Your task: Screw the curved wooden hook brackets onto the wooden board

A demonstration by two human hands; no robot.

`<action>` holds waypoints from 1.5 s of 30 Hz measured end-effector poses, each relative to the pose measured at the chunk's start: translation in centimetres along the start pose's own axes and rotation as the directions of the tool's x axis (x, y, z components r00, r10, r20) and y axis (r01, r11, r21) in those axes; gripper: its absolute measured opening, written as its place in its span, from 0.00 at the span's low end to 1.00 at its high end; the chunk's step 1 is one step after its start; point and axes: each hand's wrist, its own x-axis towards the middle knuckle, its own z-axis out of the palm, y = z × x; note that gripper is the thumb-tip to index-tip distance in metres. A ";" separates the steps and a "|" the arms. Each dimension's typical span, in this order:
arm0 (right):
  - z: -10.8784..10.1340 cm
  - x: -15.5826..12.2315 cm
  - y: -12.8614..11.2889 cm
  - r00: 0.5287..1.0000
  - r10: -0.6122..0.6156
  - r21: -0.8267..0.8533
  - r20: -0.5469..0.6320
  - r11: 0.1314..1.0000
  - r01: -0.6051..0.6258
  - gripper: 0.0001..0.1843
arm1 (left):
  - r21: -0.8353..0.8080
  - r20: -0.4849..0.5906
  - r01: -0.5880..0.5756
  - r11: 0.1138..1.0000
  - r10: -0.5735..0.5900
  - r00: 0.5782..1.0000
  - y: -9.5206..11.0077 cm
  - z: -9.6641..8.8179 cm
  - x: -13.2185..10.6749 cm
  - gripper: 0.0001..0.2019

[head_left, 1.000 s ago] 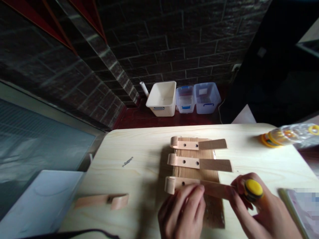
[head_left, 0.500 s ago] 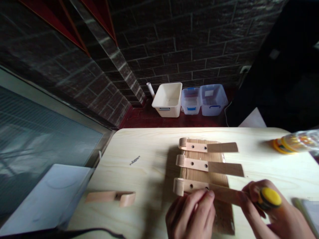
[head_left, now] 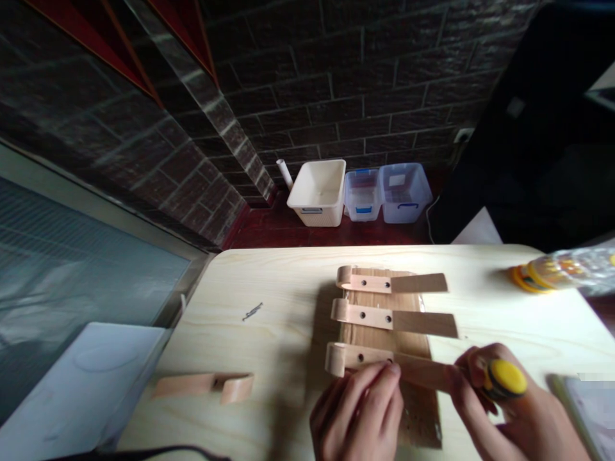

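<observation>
Looking at the close stuff first: the left hand [head_left: 358,416] is curled, with its fingertips [head_left: 394,370] bunched down on the nearest strip [head_left: 369,358], the curly-ended wooden piece lying across the near end of the board [head_left: 379,336]. I can't tell whether it's pinching something tiny or just pressing. The right hand [head_left: 509,416] is wrapped round a yellow-topped tool [head_left: 504,378], and its fingers are also touching that strip's flat right end.

What's changed over the last second? Honestly, almost nothing. The view wobbles a bit, but both hands have stayed on the same strip in the same places, and the strip sits where it did. So I'd call this a hold-it-steady beat on that piece rather than a new step.

Off to the left, a loose hook piece [head_left: 206,385] lies alone on the table [head_left: 288,282], with a white slab [head_left: 72,378] beside it at the table's edge. Further in, two more strips, middle [head_left: 391,318] and far [head_left: 389,282], cross the board in parallel. Their dark dots could be holes or screw heads, too small to say. A couple of small screws [head_left: 252,312] sit well to the left, and a clear bag with yellow rings [head_left: 557,272] is far right. On the floor by the brick wall there's a cream bin [head_left: 317,192] and two clear bins [head_left: 384,192].
</observation>
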 end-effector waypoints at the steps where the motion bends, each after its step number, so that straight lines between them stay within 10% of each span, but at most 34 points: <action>1: 0.0 0.1 -0.1 1.000 0.002 0.009 0.007 1.000 -0.002 0.10 | 0.000 0.001 0.014 1.000 -0.014 1.000 0.1 0.0 0.1 0.16; 12: 1.6 -0.6 -2.2 0.942 0.332 0.277 -0.037 0.909 -0.310 0.14 | 0.043 0.036 0.068 0.997 -0.069 0.997 0.3 -0.4 1.0 0.13; 38: 0.5 -0.3 -0.8 0.989 0.145 0.119 0.004 0.982 -0.144 0.11 | -0.011 0.026 0.008 1.000 -0.008 1.000 -0.3 0.4 0.5 0.13; 45: 0.9 -0.5 -2.1 0.953 0.299 0.174 -0.052 0.942 -0.286 0.13 | -0.017 0.058 0.019 1.000 -0.018 0.998 0.0 -0.1 1.2 0.12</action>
